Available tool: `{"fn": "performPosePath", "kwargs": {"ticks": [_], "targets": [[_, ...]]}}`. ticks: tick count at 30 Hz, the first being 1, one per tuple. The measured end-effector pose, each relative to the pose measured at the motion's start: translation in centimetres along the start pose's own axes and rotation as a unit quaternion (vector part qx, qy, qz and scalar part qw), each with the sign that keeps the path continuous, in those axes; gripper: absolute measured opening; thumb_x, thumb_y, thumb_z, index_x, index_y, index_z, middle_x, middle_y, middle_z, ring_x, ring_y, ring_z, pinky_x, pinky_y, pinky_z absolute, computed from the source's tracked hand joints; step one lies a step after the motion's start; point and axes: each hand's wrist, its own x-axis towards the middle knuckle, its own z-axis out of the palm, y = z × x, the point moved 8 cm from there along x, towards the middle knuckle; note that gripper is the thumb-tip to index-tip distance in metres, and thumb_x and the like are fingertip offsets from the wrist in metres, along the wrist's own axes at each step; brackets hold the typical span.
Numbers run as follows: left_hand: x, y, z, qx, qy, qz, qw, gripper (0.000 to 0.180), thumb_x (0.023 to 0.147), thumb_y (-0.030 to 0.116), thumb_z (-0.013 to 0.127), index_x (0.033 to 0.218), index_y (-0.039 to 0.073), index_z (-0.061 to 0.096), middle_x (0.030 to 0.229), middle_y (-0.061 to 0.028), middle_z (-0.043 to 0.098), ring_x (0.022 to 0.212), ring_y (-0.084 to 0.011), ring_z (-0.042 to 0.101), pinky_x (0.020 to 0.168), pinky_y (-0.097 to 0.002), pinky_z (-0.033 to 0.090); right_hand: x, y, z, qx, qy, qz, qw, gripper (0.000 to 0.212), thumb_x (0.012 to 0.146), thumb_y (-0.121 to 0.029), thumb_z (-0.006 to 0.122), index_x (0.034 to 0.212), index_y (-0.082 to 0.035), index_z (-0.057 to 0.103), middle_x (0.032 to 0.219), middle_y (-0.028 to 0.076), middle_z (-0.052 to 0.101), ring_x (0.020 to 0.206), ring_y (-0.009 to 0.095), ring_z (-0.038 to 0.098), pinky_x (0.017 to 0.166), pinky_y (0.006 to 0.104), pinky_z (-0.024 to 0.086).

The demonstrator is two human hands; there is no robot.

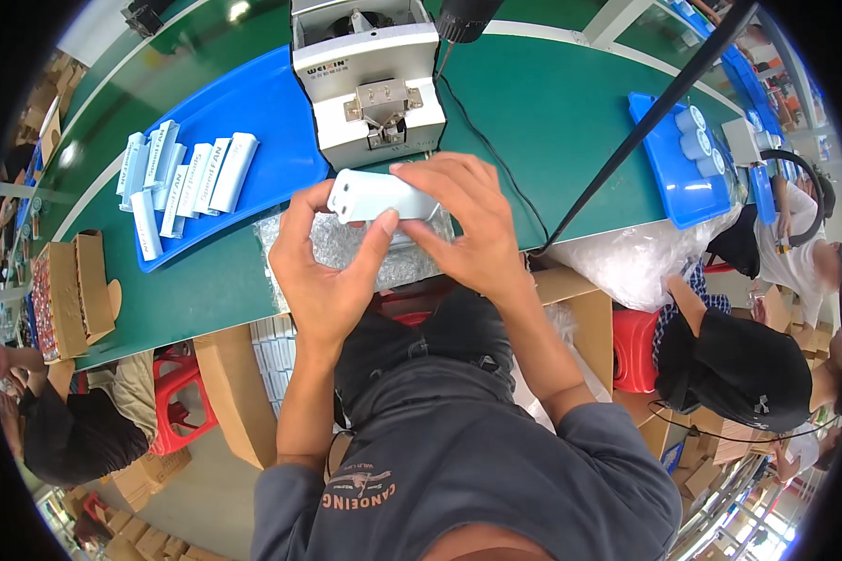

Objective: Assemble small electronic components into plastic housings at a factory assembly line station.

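A pale blue plastic housing point(374, 198), with small holes at its left end, is held up between both hands over the table's near edge. My left hand point(323, 271) grips its left end, with the thumb on the near side and the fingers behind. Round the right end, the fingers and thumb of my right hand point(468, 224) are closed. Beneath the hands lies a sheet of bubble wrap point(313, 257). Just beyond them stands a grey screw feeder machine point(370, 140).
A blue tray point(271, 103) on the left holds several pale housings point(232, 173). A dark power screwdriver point(468, 19) hangs at the top. At right are a black pole point(655, 122) and another blue tray point(692, 201) with white cylinders. Open cartons point(234, 393) flank my legs; people sit on both sides.
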Motion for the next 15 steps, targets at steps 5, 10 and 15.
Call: {"fn": "performPosePath", "kwargs": {"ticks": [5, 10, 15], "targets": [[0.2, 1.6, 0.7, -0.017, -0.035, 0.103, 0.994, 0.050, 0.072, 0.008, 0.085, 0.116, -0.001, 0.063, 0.114, -0.0136, 0.062, 0.101, -0.0234, 0.062, 0.091, -0.0333, 0.047, -0.4, 1.6, 0.3, 0.108, 0.031, 0.094, 0.989, 0.044, 0.073, -0.005, 0.082, 0.114, -0.004, 0.067, 0.109, 0.007, 0.065, 0.084, 0.021, 0.057, 0.077, 0.0320, 0.047], [-0.4, -0.1, 1.8, 0.054, -0.111, 0.102, 0.987, 0.055, 0.070, 0.002, 0.083, 0.122, 0.005, 0.064, 0.124, -0.0149, 0.058, 0.114, -0.0289, 0.059, 0.095, -0.0381, 0.048, -2.4, 4.2, 2.0, 0.426, 0.077, 0.242, 0.868, 0.040, 0.084, -0.002, 0.078, 0.118, 0.002, 0.057, 0.104, 0.005, 0.067, 0.098, 0.012, 0.066, 0.085, 0.0282, 0.052], [-0.2, -0.6, 1.2, 0.023, -0.083, 0.070, 0.994, 0.061, 0.069, 0.002, 0.083, 0.126, 0.005, 0.062, 0.123, -0.0131, 0.060, 0.113, -0.0290, 0.061, 0.096, -0.0382, 0.048, -1.9, 3.8, 1.8, 0.370, 0.063, 0.241, 0.895, 0.050, 0.082, -0.002, 0.079, 0.123, 0.004, 0.051, 0.106, 0.013, 0.069, 0.101, 0.017, 0.068, 0.084, 0.0307, 0.055]]}}
